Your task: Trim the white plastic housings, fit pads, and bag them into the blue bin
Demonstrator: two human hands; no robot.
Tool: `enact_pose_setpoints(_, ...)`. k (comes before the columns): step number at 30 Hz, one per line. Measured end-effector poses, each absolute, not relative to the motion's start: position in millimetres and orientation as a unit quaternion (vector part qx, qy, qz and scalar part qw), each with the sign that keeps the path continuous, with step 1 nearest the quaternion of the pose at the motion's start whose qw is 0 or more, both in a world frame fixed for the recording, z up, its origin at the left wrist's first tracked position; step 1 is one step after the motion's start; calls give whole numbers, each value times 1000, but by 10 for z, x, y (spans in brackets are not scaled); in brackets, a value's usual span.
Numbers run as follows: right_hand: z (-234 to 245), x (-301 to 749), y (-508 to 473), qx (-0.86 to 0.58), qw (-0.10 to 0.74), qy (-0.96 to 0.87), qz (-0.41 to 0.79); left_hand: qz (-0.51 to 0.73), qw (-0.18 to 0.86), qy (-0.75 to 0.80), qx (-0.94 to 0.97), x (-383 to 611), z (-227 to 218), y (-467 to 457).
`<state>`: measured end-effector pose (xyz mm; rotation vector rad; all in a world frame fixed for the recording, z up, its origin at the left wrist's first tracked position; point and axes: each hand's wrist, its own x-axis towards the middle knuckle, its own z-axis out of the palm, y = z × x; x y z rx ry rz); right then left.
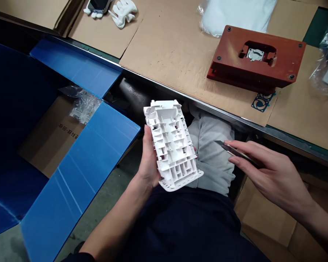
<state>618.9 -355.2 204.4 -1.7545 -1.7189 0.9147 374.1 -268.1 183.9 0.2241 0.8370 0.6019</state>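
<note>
A white molded plastic housing [173, 140] with many ribs and small compartments rests in my left hand [149, 160]. My fingers wrap around its left side and back, and its ribbed inner face is turned up toward me. To the right of it, apart from the housing, my right hand [268, 171] grips a utility knife [242, 155] between thumb and fingers. The knife's dark blade points left toward the housing. Most of its handle is hidden in my palm.
A cardboard-covered workbench [164, 47] holds a red-brown fixture [258, 54] with a metal part inside. Blue fan-shaped pieces [261, 103], white gloves [123, 12], a phone [98, 5] and a plastic bag [236, 14] lie on it. At left stands an open blue box [82, 174].
</note>
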Motion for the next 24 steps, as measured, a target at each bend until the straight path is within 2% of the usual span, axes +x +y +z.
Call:
enact_pose_setpoints(3,2095,6178,-3415,-567,279,-712,306,242,892,376,66,3758,1811,-2697)
enact_pose_setpoints(8,2129,6118,-3141,-391,213,-859,252,209,922,326,-30,3829,1764,-2754)
enact_pose_setpoints(12,2194,5979,-2983,-285,186,-901,269,227,922,307,-60,3877,1739,-2807)
enact_pose_setpoints(24,2158,5826,-2972,-238,194,-890,336,208,927,292,-109,3889,1714,-2841)
